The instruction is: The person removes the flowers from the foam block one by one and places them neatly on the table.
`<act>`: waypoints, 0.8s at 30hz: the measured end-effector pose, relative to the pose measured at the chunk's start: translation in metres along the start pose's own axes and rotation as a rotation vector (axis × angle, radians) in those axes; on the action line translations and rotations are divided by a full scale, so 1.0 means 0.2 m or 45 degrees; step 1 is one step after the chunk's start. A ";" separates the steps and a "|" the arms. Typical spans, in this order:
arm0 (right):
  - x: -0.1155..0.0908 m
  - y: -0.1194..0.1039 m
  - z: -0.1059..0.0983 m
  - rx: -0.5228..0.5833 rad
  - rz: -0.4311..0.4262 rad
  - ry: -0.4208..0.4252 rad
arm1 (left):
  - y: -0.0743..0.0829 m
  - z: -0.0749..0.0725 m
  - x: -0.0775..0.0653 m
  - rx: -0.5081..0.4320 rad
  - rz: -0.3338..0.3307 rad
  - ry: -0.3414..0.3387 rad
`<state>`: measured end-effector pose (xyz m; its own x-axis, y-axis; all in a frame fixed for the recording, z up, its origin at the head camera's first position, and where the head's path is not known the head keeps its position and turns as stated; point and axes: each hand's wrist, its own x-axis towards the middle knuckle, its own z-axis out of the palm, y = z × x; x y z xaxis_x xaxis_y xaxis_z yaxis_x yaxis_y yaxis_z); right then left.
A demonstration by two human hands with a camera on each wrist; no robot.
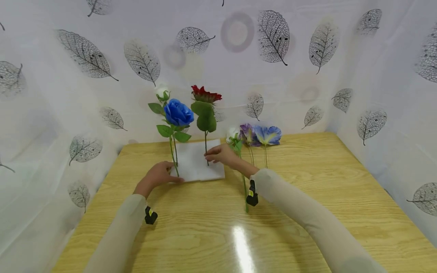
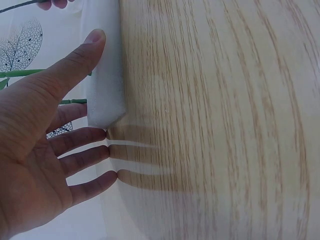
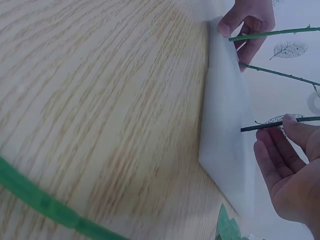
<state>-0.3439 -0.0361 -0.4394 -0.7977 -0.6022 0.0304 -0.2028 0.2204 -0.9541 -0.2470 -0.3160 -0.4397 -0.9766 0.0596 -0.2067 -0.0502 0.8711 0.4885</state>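
Observation:
A white foam block [image 1: 194,170] lies flat on the table. My left hand [image 1: 157,178] holds its left end, thumb on the front edge [image 2: 105,75] and the other fingers along the side. Two stems stand upright in the block by that hand: a blue rose [image 1: 178,113] and a white rose [image 1: 162,93] behind it. Over the block's right half, my right hand [image 1: 223,155] pinches the dark stem of a red flower [image 1: 206,95] with green leaves, thumb against fingertips. The stem's lower end [image 3: 246,129] meets the foam's top; whether it is in the foam I cannot tell.
To the right of the block lie a white rose [image 1: 233,133] with a long green stem, a purple flower [image 1: 249,133] and a blue-violet flower [image 1: 268,135]. My right forearm passes over their stems. A leaf-print curtain [image 1: 211,68] hangs behind the wooden table [image 1: 191,227].

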 end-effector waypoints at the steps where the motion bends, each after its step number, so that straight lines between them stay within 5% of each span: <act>1: 0.00 0.00 0.00 -0.003 -0.009 -0.002 | 0.00 0.00 0.00 0.001 0.001 -0.001; 24: -0.03 -0.08 0.01 -0.122 -0.200 0.021 | -0.02 0.01 0.02 0.011 0.020 0.014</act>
<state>-0.3354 -0.0371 -0.4246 -0.7612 -0.6223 0.1826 -0.3782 0.1971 -0.9045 -0.2494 -0.3184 -0.4441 -0.9795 0.0679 -0.1897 -0.0333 0.8741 0.4845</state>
